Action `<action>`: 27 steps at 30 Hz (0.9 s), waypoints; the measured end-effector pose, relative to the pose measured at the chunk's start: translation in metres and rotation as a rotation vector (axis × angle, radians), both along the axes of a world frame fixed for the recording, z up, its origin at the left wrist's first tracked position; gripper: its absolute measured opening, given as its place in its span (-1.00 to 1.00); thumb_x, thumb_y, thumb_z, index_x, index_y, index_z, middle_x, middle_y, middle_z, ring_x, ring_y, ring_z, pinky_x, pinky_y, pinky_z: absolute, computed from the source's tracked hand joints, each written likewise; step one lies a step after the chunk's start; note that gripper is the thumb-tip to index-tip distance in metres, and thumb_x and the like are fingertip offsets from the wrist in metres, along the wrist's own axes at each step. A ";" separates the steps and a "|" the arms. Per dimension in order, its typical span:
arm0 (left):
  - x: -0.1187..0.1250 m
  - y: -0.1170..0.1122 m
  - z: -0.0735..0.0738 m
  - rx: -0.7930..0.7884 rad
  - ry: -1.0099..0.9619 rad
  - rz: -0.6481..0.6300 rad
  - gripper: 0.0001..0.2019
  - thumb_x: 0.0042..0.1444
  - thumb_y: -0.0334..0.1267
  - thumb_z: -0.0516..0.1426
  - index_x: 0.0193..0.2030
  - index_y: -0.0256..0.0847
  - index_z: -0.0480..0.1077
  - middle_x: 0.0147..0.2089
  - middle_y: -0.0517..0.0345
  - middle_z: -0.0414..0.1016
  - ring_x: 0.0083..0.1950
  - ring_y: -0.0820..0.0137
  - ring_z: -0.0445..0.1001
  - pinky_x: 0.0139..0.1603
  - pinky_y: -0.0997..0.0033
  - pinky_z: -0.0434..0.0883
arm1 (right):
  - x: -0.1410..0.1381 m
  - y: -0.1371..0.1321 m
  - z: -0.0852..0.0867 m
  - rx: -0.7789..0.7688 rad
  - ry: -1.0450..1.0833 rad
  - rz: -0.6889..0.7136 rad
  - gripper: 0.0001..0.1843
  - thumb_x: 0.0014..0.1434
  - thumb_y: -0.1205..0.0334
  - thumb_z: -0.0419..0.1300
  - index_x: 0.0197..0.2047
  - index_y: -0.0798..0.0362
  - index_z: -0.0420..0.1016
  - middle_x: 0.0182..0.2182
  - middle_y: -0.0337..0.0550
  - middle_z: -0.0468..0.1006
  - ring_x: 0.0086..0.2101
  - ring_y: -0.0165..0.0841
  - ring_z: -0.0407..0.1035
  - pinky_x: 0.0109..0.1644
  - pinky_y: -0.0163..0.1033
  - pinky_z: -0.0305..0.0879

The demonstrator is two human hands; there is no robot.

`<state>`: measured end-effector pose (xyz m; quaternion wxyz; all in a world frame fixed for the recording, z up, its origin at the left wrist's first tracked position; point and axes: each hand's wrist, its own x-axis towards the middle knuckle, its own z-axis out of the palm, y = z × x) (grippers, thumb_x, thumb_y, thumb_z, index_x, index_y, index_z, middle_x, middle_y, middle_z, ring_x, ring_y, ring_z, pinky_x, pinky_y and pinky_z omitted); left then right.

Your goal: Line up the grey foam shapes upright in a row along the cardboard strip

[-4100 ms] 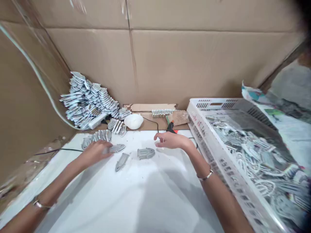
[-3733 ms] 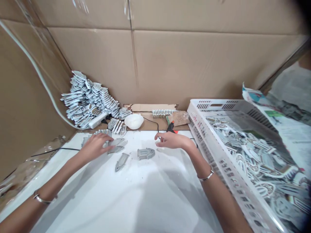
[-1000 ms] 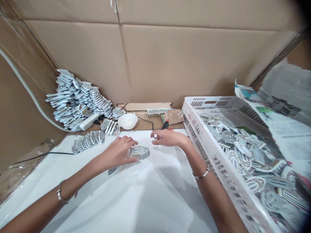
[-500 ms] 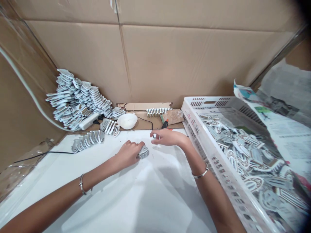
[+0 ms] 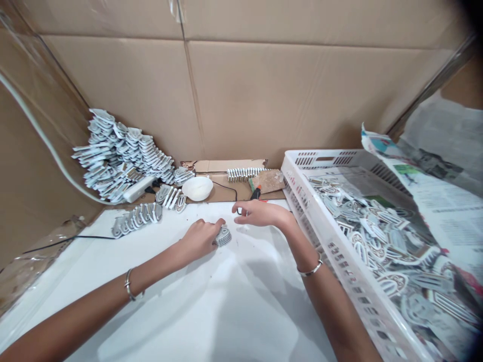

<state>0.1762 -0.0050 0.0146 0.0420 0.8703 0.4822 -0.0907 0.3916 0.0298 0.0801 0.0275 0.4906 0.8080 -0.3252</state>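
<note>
My left hand (image 5: 199,238) is closed around the near side of a small stack of grey-and-white oval pieces (image 5: 223,236) on the white tabletop (image 5: 181,306). Its fingers cover part of the stack. My right hand (image 5: 256,213) hovers to the right of the stack, fingers curved and apart, with nothing in them that I can see. Just behind that hand a glue gun (image 5: 256,192) with a dark body and orange tip lies partly hidden. A row of the same pieces (image 5: 136,219) leans together on the left of the tabletop.
A white plastic crate (image 5: 328,241) full of loose pieces (image 5: 381,236) and newspaper (image 5: 445,196) borders the right side. At the back stand a large pile of pieces (image 5: 128,151), a power strip (image 5: 139,188), a white bowl (image 5: 197,188) and a brown block (image 5: 268,181). Cardboard walls (image 5: 241,95) enclose the table.
</note>
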 end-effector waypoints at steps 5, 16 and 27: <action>-0.001 0.001 -0.003 0.004 -0.006 -0.006 -0.43 -0.01 -0.35 0.14 0.21 -0.21 0.26 -0.20 -0.08 0.62 -0.15 -0.04 0.58 -0.19 0.18 0.41 | 0.000 0.001 -0.002 0.001 -0.001 0.007 -0.55 0.25 0.01 0.11 0.16 -0.03 0.40 -0.05 -0.05 0.55 -0.17 -0.25 0.46 -0.19 -0.27 0.27; -0.006 0.004 0.010 -0.009 -0.039 0.003 -0.45 0.00 -0.33 0.14 0.19 -0.25 0.25 -0.14 -0.08 0.61 -0.11 -0.03 0.58 -0.14 0.18 0.41 | -0.022 0.007 -0.026 -0.103 0.288 -0.028 -0.32 0.14 -0.07 0.27 0.25 0.05 0.29 0.00 0.01 0.54 -0.11 -0.22 0.47 -0.09 -0.22 0.36; -0.042 0.031 0.050 -0.127 -0.406 -0.018 -0.31 -0.06 -0.19 0.28 0.24 -0.15 0.20 0.17 -0.01 0.48 0.08 0.08 0.51 -0.04 0.34 0.39 | -0.024 -0.001 -0.013 0.390 0.551 0.260 -0.34 0.05 0.29 0.28 0.23 -0.05 0.27 0.19 -0.03 0.30 0.23 -0.19 0.14 0.30 -0.02 0.14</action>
